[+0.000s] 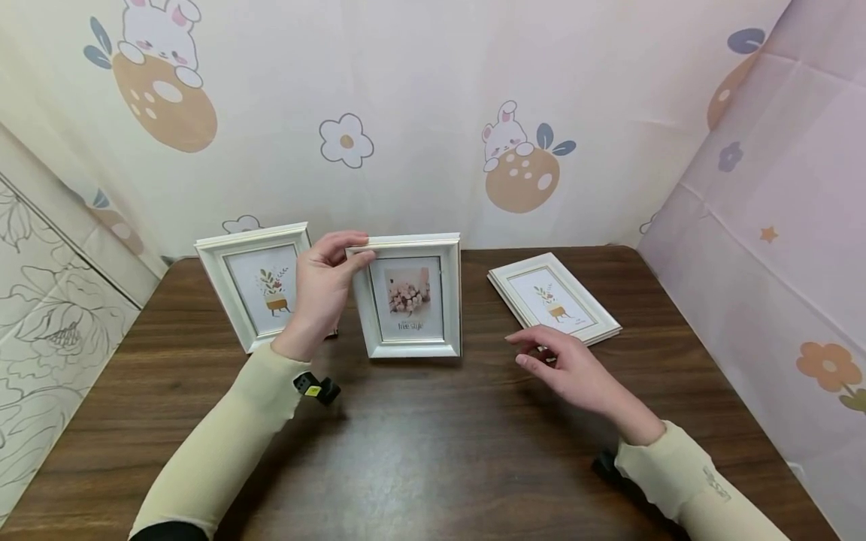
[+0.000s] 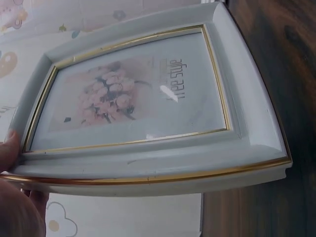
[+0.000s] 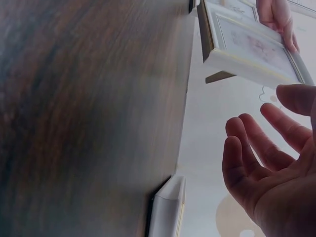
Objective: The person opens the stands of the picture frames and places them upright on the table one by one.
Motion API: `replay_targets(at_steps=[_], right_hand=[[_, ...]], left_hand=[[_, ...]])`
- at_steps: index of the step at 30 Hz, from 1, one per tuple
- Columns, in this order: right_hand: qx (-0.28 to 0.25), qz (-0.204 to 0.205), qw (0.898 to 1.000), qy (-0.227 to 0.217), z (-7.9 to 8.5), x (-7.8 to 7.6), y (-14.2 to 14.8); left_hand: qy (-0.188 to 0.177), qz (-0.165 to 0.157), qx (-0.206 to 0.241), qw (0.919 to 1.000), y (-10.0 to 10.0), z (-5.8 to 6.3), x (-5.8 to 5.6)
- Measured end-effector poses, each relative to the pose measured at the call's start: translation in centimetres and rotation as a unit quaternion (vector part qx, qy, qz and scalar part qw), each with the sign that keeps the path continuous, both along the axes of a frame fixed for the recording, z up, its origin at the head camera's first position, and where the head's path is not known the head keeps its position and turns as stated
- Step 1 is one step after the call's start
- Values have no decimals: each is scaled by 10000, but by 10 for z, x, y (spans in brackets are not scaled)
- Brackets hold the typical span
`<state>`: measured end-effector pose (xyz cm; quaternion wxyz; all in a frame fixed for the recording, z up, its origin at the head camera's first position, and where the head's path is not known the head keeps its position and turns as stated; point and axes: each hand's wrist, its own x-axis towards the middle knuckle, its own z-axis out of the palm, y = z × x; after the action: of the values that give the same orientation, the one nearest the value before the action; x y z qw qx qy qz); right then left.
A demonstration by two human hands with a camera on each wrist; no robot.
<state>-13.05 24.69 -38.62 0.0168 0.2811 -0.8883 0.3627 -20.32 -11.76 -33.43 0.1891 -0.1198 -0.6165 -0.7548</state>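
My left hand point(image 1: 325, 278) pinches the upper left corner of a white picture frame point(image 1: 406, 349), with the thumb in front and the fingers behind. This frame has a gold inner line and a pink flower print point(image 2: 106, 96) lettered "free style". It is upright; I cannot tell whether its lower edge touches the table. From its back a support leg point(image 3: 219, 77) sticks out in the right wrist view. My right hand point(image 1: 568, 368) hovers with loosely bent fingers and nothing in them. Just beyond it a white frame point(image 1: 591, 308) with a plant print lies flat.
Another white frame point(image 1: 233, 289) with a potted-plant print stands tilted at the left, partly behind my left hand. The dark wooden table point(image 1: 433, 451) ends at a patterned curtain point(image 1: 419, 90) at the back. A second curtain point(image 1: 764, 248) hangs along the right side.
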Motion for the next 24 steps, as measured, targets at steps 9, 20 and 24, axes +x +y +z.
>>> replay_targets(at_steps=[9,20,24], right_hand=[[-181,335,9991,-174,-4,4,-4],[-145,484,9983,-289,-7,7,-7],[-118,439,9984,-339,-7,7,-8]], left_hand=[[-62,177,-422,9989,2,0,-12],[-301,209,-638,9973,4,-1,-23],[-300,216,-698,9969,3,-1,-27]])
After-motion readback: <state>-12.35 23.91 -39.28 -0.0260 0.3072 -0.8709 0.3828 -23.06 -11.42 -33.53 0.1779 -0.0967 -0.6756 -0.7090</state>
